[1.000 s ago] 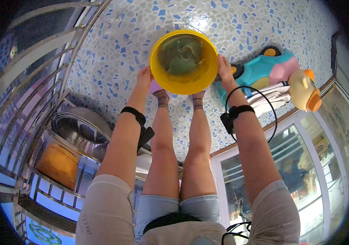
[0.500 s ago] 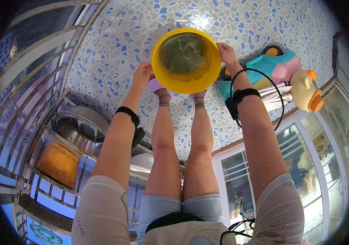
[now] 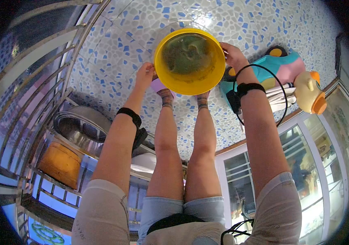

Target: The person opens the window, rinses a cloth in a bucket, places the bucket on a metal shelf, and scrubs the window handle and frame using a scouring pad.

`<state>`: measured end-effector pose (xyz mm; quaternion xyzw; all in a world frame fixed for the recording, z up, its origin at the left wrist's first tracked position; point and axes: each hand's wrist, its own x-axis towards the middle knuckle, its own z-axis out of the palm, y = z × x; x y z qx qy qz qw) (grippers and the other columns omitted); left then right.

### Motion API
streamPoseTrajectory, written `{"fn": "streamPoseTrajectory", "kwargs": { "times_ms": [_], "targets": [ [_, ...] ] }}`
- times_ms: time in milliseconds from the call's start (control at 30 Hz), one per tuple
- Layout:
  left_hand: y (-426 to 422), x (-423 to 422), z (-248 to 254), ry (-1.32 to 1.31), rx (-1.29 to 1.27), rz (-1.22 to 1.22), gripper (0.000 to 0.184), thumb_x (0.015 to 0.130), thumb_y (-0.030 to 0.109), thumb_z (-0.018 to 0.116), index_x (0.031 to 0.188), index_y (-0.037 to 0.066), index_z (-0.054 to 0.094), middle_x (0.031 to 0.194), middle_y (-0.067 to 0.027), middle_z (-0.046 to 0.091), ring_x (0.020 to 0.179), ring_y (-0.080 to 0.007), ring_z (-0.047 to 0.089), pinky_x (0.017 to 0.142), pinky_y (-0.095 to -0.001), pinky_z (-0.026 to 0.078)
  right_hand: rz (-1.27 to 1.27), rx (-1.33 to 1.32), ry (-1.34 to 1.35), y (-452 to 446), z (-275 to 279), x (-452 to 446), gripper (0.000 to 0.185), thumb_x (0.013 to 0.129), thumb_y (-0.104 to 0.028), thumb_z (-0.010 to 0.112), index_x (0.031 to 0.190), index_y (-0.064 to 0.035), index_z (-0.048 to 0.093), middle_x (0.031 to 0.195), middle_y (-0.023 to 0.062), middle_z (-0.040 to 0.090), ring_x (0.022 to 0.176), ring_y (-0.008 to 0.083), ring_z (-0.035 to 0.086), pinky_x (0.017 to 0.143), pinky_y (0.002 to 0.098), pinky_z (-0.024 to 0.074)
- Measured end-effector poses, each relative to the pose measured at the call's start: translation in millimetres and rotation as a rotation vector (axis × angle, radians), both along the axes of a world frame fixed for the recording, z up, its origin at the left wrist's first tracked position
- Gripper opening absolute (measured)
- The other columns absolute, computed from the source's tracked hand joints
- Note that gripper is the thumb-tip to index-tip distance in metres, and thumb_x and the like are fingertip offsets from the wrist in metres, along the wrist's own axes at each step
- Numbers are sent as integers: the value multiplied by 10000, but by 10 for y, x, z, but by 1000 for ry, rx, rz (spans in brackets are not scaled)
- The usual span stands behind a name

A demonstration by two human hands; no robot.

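A round yellow bucket (image 3: 190,84) is held out in front of me, above the tiled floor. Inside it lies dark greenish, murky water (image 3: 186,55) with light reflections on its surface. My left hand (image 3: 145,76) is closed at the bucket's left side, its fingertips by the wall just below the rim. On the opposite side, my right hand (image 3: 233,55) grips near the rim with bent fingers. The bucket's outer wall and base are mostly hidden from above. My feet in purple slippers (image 3: 157,85) are partly covered by the bucket.
A teal and pink ride-on toy (image 3: 274,71) with a cream duck-like head (image 3: 308,92) stands to the right. A metal basin (image 3: 80,126) and an orange-brown pot (image 3: 60,163) sit on a rack by the left railing (image 3: 54,57). Glass doors (image 3: 305,163) are at lower right.
The bucket and both hands have shifted slightly to the right in view. My grip on it looks the same, and the water's surface pattern has changed a little.
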<state>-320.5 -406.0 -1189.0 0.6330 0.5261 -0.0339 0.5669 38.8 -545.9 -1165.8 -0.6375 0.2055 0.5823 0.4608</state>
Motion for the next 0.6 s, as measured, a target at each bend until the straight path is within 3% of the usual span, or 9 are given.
{"fn": "streamPoseTrajectory", "kwargs": {
  "times_ms": [33,133,233,300,600],
  "targets": [
    [13,14,20,27,-16,1,165,897,107,566,1048,44,589,998,-140,672,914,-263,659,798,-354,506,-2,1,2,4,8,7,224,832,-167,661,1020,-47,685,828,-22,608,696,118,514,634,251,392],
    [40,59,51,51,-26,-24,174,898,114,567,1058,52,594,1014,-147,673,937,-267,660,811,-361,509,18,-15,4,24,100,12,220,833,-159,663,1010,-31,682,848,-7,629,715,120,544,651,250,416],
    [32,167,286,129,11,-36,171,901,118,564,1057,54,595,1005,-149,676,934,-270,666,811,-360,516,221,31,-236,-45,149,-32,199,882,-157,613,1032,-35,659,890,9,639,770,108,564,688,252,442],
    [-15,190,382,88,46,-14,182,903,118,565,1069,54,601,1002,-150,679,921,-268,671,805,-354,519,289,90,-425,-94,66,-60,177,893,-154,620,1006,-23,658,867,12,649,749,97,569,698,251,457],
    [-175,75,482,-12,0,84,260,853,111,650,1095,20,631,972,-123,698,862,-203,679,788,-307,522,357,236,-514,-118,212,-8,180,860,-191,687,918,-24,654,863,31,658,807,108,601,751,253,478]
  ]
}}
